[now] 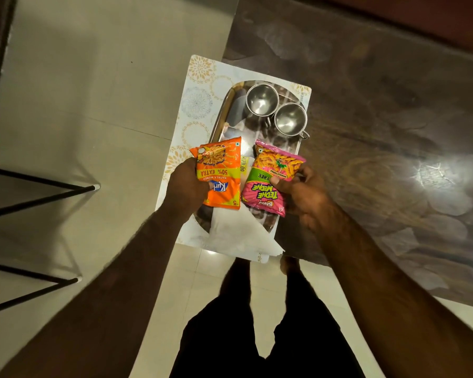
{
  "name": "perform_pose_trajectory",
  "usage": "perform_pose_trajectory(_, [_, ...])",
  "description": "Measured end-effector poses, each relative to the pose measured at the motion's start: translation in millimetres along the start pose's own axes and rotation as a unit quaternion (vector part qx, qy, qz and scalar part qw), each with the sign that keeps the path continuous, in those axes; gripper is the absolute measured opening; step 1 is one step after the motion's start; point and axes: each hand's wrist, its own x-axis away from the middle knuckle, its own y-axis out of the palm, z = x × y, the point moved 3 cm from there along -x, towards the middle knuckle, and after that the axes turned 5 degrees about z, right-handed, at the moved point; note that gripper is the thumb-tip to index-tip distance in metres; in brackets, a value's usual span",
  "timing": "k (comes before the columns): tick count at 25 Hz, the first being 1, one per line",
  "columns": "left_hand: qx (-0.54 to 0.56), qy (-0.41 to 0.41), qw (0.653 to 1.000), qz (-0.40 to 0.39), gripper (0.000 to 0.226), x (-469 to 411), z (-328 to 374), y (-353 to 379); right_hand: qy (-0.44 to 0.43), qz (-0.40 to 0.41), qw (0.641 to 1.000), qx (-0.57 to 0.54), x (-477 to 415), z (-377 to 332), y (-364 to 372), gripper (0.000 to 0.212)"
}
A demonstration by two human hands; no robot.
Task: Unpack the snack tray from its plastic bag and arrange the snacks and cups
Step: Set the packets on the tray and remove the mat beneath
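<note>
A steel tray lies on a patterned white mat at the table's near-left corner. Two steel cups stand side by side at the tray's far end, one to the left and one to the right. My left hand grips an orange snack packet over the tray's near left. My right hand holds a pink snack packet over its near right. A white plastic bag lies crumpled under the tray's near end. Something yellowish shows between the two packets; I cannot tell what it is.
The dark glossy table stretches to the right and far side. The mat overhangs the table's left edge above the tiled floor. Black metal chair legs stand at the left. My legs are below the table edge.
</note>
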Motion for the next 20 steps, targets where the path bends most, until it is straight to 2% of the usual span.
perform_pose_trajectory(5, [-0.031, -0.016, 0.999, 0.022, 0.052, -6, 2, 1, -0.002, -0.026, 1.0, -0.015, -9, 0, 3, 0.053])
perform_pose_trajectory(11, [-0.023, -0.041, 0.999, -0.011, 0.048, -16, 6, 1, -0.006, -0.046, 0.999, -0.005, -23, 6, 11, 0.061])
perform_pose_trajectory(15, [0.084, -0.082, 0.992, -0.052, 0.03, -23, -1, -10, 0.015, -0.062, 0.998, -0.004, -27, 11, 14, 0.064])
perform_pose_trajectory(17, [0.126, -0.12, 0.985, 0.0, 0.032, -32, -12, -20, 0.031, -0.059, 0.998, -0.01, -29, 13, 15, 0.063])
perform_pose_trajectory(18, [0.108, -0.119, 0.986, 0.045, 0.032, -37, -18, -26, 0.037, -0.059, 0.998, -0.011, -30, 13, 15, 0.06])
perform_pose_trajectory(20, [-0.012, -0.094, 0.99, 0.1, 0.036, -47, -29, -34, 0.053, -0.062, 0.997, -0.011, -32, 12, 17, 0.053])
